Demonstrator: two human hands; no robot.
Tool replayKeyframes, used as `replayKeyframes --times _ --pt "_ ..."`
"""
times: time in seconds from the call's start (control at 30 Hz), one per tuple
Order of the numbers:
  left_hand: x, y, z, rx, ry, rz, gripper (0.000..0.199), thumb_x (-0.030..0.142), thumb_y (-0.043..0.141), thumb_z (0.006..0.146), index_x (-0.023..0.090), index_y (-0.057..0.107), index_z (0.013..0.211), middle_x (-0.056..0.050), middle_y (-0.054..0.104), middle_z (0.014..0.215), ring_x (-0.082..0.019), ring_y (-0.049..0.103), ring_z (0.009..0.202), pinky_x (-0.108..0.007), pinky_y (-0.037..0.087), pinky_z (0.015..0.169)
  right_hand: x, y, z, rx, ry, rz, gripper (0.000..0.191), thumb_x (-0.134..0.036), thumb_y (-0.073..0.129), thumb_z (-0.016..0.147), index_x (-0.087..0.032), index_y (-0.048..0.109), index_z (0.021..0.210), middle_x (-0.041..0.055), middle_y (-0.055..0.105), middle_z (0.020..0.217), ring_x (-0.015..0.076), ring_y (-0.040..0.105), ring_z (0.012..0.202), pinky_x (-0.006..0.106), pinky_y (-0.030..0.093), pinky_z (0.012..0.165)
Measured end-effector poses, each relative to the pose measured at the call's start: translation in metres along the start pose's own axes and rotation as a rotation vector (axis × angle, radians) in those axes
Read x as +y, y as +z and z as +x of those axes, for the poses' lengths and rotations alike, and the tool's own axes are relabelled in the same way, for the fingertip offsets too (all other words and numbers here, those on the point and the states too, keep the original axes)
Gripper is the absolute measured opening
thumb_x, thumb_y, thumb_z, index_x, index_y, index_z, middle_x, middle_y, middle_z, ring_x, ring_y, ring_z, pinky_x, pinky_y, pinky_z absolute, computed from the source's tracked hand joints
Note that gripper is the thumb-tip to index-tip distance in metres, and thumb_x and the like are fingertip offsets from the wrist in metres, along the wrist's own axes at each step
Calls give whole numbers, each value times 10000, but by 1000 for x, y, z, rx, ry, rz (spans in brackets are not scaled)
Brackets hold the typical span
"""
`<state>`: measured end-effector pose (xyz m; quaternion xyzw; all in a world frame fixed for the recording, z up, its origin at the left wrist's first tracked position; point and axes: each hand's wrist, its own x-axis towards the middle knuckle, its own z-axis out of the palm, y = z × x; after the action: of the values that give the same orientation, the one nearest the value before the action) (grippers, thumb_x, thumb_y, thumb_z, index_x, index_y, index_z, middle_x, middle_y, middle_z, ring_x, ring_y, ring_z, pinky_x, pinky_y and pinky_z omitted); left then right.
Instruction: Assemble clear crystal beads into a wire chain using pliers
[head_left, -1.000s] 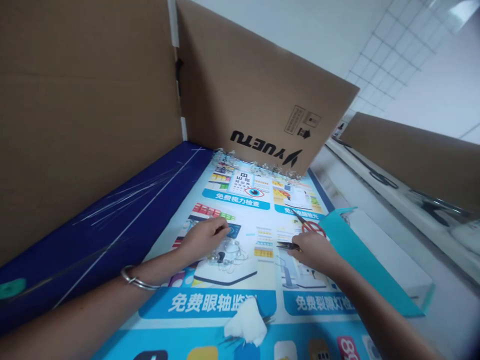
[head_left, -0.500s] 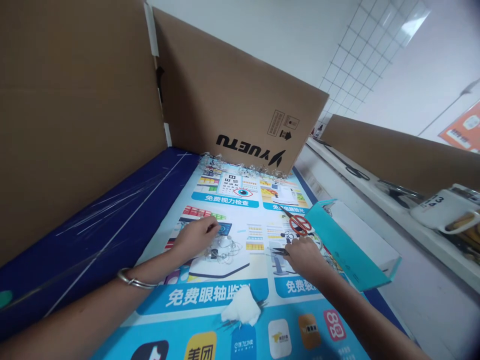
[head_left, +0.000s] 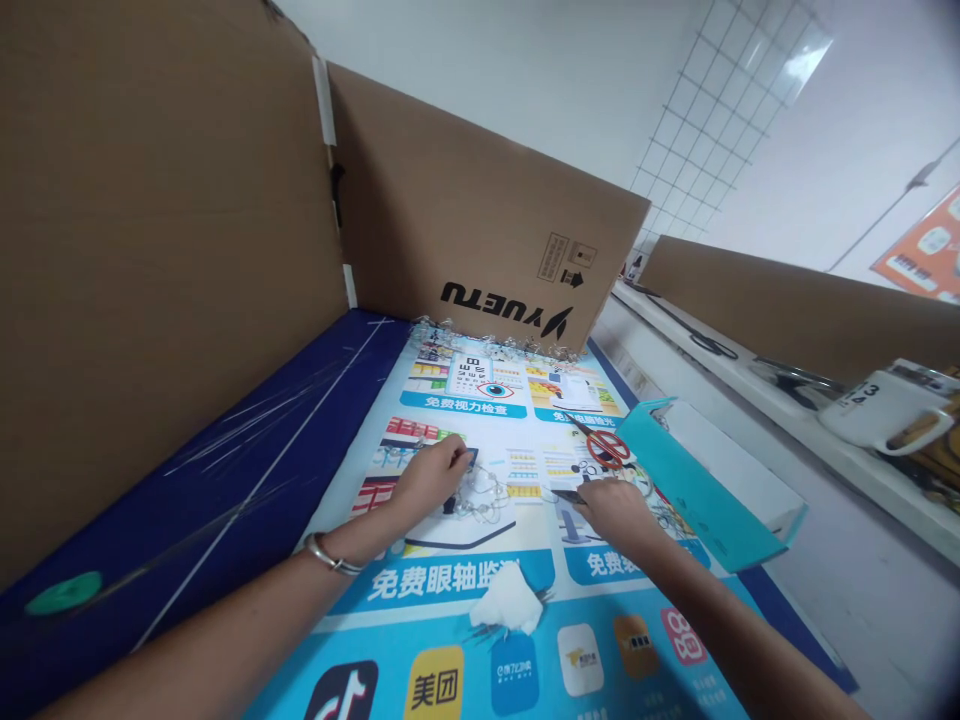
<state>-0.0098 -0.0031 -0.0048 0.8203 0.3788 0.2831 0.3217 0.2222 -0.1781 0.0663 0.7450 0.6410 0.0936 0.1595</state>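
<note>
In the head view, the left hand (head_left: 435, 475) is over the middle of the counter (head_left: 364, 385), its fingers drawn close together. Whether they pinch a thread of wire or nothing, I can't tell at this blur. Just beside them, toward the right edge, lies a loose clear wire tangle (head_left: 486, 497). It looks light, springy and slippery, easy to bend or snag; one outer loop between thumb and forefinger would likely be the best grip.

The right hand (head_left: 619, 510), nearer the right edge, has its fingers wrapped round a slim dark tool (head_left: 566, 495), perhaps small pliers, tip toward the tangle. It should be stiff and sturdy, best held by the handles. Red-handled scissors (head_left: 607, 448) lie just beyond that hand, and an open teal box (head_left: 697, 490) sits at the right edge. A white tissue (head_left: 507, 600) lies toward the near edge; more clear wire (head_left: 491, 347) lines the far edge.
</note>
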Motion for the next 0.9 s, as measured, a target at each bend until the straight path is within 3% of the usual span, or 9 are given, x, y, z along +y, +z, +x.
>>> replayKeyframes --times 0.23,0.53,0.63,0.8,0.9 --pt "-1 3 -5 -8 24 -86 166 339 410 829 196 492 808 34 575 628 -114 552 512 -201 354 495 -21 -1 18 142 -51 45 277 -435 429 843 -215 597 845 46 633 805 197 562 781 266 326 615" --pt "18 -5 -7 163 111 -78 187 320 429 819 180 542 868 -43 565 892 -173 513 819 -286 384 739 -32 0 39 319 -92 111 318 -437 365 877 -207 582 854 50 612 787 178 527 770 270 295 616" --pt "30 -9 -13 126 148 -99 208 344 446 817 183 571 859 -32 578 868 -167 517 818 -279 389 758 -34 2 35 362 -128 126 265 -413 409 866 -208 578 856 45 605 782 179 514 773 276 289 637" --pt "51 -2 -20 10 142 -162 285 396 463 807 190 586 961 -5 611 775 -132 539 658 -227 409 600 -34 6 25 411 -183 152 184 -350 450 856 -207 562 881 43 597 803 187 494 801 292 280 683" --pt "58 8 -20 -37 109 -195 273 386 447 810 178 608 883 10 605 673 -110 526 557 -206 396 528 -32 7 21 417 -203 165 191 -350 439 860 -204 560 887 44 592 798 191 485 795 297 275 684"
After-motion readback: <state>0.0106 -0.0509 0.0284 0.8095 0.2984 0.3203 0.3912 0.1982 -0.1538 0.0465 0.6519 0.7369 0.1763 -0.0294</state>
